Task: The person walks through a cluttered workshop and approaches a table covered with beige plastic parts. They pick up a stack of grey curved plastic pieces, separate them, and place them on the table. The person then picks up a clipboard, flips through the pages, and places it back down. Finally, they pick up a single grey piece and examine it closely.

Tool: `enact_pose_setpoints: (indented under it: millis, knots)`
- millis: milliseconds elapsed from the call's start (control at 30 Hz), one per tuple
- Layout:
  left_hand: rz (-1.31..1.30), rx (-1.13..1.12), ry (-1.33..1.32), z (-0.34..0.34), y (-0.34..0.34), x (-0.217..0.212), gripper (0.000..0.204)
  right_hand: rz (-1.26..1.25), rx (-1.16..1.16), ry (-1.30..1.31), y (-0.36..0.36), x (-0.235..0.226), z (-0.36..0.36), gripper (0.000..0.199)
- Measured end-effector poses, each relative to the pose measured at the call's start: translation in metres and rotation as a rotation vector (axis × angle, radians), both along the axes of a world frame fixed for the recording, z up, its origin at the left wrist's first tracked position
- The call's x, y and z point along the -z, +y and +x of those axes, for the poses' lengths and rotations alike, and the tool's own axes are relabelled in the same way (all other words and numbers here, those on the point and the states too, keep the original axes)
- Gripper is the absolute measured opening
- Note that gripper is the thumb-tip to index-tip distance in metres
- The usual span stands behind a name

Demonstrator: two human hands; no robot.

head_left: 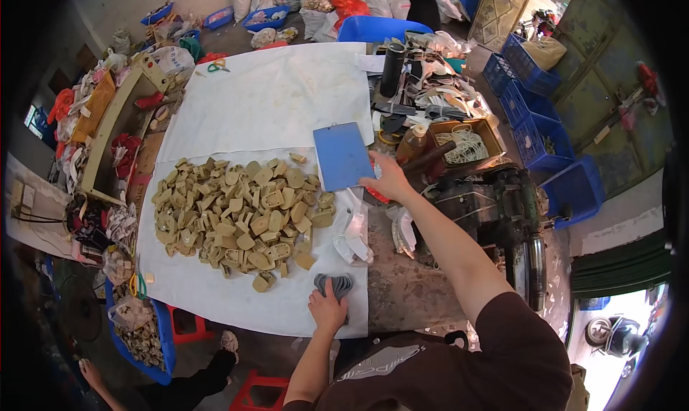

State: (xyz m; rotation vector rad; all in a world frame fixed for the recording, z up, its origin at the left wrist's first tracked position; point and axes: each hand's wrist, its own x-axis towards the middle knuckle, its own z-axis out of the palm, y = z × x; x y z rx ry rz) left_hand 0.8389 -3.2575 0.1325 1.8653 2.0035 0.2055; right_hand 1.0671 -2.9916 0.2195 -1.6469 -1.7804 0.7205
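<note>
Has stack [336, 282] gathered under left hand [328, 313] near edge of cloth [204, 285], cannot tell if gripping; holds right hand [388, 178] spread at board [339, 155]; seems early, with blocks [237, 210] left heaped

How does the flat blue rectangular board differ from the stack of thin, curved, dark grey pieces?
The flat blue rectangular board shows one broad face; the stack of thin, curved, dark grey pieces shows many layered edges. The board is clearly larger than the stack. The right hand is at the board's right edge; the left hand touches the stack. Both have a hand at them.
</note>
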Motion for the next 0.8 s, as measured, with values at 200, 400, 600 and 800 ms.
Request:
enact_pose_setpoints:
  millis: [200,400,600,800]
  knots:
    - [-0.012,0.018,-0.011,-0.006,-0.001,-0.004,0.070,0.051,-0.242,-0.545,0.017,0.050,-0.042,0.063]
    - [-0.042,0.050,-0.047,-0.012,0.000,-0.002,0.069,0.211,-0.305,-0.812,0.032,0.099,-0.051,0.055]
    - [-0.077,0.019,-0.180,-0.017,0.006,-0.008,0.068,0.417,0.028,-0.521,0.049,0.064,-0.036,0.028]
    - [-0.071,-0.062,-0.157,-0.040,0.005,-0.009,0.071,0.144,0.385,0.667,-0.018,-0.011,0.006,0.032]
